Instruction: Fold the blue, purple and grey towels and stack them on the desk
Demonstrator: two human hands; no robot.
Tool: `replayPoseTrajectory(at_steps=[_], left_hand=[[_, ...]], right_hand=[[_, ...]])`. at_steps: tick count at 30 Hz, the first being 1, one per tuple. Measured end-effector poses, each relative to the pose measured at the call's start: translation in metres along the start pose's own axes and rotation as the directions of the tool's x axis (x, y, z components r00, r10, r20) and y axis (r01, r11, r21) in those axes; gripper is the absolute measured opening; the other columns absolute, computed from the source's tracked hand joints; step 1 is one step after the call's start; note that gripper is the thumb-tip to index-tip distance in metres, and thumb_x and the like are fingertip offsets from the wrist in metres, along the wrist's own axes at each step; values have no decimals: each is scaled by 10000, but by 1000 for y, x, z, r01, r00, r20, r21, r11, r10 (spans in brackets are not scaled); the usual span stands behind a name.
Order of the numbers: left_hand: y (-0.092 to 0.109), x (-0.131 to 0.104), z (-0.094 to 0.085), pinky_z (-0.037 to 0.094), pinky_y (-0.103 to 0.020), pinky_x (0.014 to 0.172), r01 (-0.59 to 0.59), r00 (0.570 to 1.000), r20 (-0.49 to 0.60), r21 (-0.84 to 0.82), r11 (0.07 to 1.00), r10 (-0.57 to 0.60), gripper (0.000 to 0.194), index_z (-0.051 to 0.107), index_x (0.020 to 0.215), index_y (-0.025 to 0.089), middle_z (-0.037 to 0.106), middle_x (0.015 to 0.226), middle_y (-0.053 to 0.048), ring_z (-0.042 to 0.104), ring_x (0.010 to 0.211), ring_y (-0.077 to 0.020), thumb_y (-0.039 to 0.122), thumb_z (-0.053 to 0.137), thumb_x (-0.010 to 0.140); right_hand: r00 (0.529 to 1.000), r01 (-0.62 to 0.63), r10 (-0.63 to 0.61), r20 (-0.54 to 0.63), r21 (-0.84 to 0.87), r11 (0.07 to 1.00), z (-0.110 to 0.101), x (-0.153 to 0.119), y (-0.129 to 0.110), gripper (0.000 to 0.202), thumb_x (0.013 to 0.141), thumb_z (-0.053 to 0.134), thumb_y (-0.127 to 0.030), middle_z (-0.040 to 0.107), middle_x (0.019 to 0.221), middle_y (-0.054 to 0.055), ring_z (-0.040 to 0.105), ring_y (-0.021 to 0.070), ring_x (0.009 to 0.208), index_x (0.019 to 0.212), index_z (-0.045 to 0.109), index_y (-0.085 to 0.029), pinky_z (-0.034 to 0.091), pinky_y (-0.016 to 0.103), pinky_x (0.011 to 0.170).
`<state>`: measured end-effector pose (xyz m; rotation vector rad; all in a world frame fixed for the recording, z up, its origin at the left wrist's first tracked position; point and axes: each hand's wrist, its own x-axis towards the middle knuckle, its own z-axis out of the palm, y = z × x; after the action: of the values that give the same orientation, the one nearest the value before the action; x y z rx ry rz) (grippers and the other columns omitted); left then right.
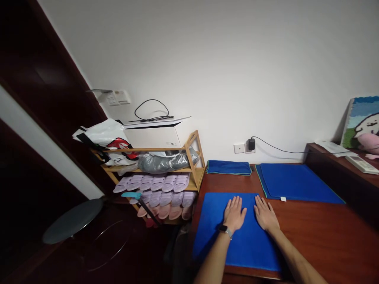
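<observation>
A blue cloth (248,248) lies spread flat at the front left of the brown wooden table (319,232). My left hand (233,214) rests palm down on its upper middle, fingers stretched out, a watch (225,230) on the wrist. Near the cloth's right edge my right hand (265,214) also lies flat, fingers extended. Behind them, against the wall, sits a narrow folded blue cloth (228,167) with a green edge. Another blue cloth (299,181), folded and larger, lies to the right with a small white tag at its front edge.
Left of the table stands a wooden rack (194,169) with lilac slippers (158,182), a white box (154,136) and bags. A round stool (74,221) is at the far left. On the right, a raised ledge holds a remote control (361,163). A black plug (251,144) sits in the wall socket.
</observation>
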<state>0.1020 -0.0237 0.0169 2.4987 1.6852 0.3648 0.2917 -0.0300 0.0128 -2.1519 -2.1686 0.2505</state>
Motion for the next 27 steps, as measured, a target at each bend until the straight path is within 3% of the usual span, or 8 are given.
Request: replayPoseTrajectory(at_steps=[5, 8, 13, 19, 27], left_hand=[[-99, -32, -34, 239, -476, 1290, 262, 965, -14, 140, 955, -263, 640, 289, 1649, 154, 326, 1681, -113, 257, 1573, -257, 445, 245, 1081], [-130, -45, -40, 261, -466, 1282, 318, 948, -47, 169, 933, -315, 637, 254, 1661, 164, 316, 1685, -107, 266, 1569, -264, 423, 256, 1079], [-133, -46, -36, 254, -463, 1285, 321, 947, -62, 155, 934, -315, 642, 270, 1655, 148, 311, 1684, -118, 267, 1569, -266, 428, 239, 1079], [-131, -45, -41, 238, -420, 1287, 315, 949, -28, 147, 938, -314, 631, 311, 1638, 121, 284, 1694, -119, 260, 1571, -239, 404, 195, 1085], [-126, -48, -53, 243, -472, 1282, 298, 954, -30, 167, 940, -297, 615, 248, 1659, 158, 322, 1681, -118, 271, 1566, -243, 366, 215, 1081]], right_hand=[[1000, -6, 6, -18, 5, 1000, 3, 0, 1, 670, 1048, 120, -398, 231, 1722, 26, 157, 199, 1603, 1661, 231, -151, 100, 436, 1293], [1000, -13, 13, -7, 1, 1000, 5, 0, 1, 675, 1046, 112, -397, 220, 1724, 23, 151, 196, 1604, 1662, 221, -144, 98, 435, 1294], [1000, -22, 22, 1, 2, 1000, 1, 2, -1, 678, 1046, 108, -405, 209, 1729, 23, 143, 193, 1606, 1664, 211, -147, 95, 431, 1296], [997, -56, 53, 48, 59, 997, -12, -9, -4, 685, 1048, 108, -419, 162, 1740, 28, 146, 208, 1605, 1669, 186, -141, 139, 430, 1293], [999, -3, 6, -51, 62, 998, 18, -53, -4, 686, 1037, 141, -432, 260, 1713, 28, 195, 234, 1596, 1660, 261, -170, 143, 464, 1295]])
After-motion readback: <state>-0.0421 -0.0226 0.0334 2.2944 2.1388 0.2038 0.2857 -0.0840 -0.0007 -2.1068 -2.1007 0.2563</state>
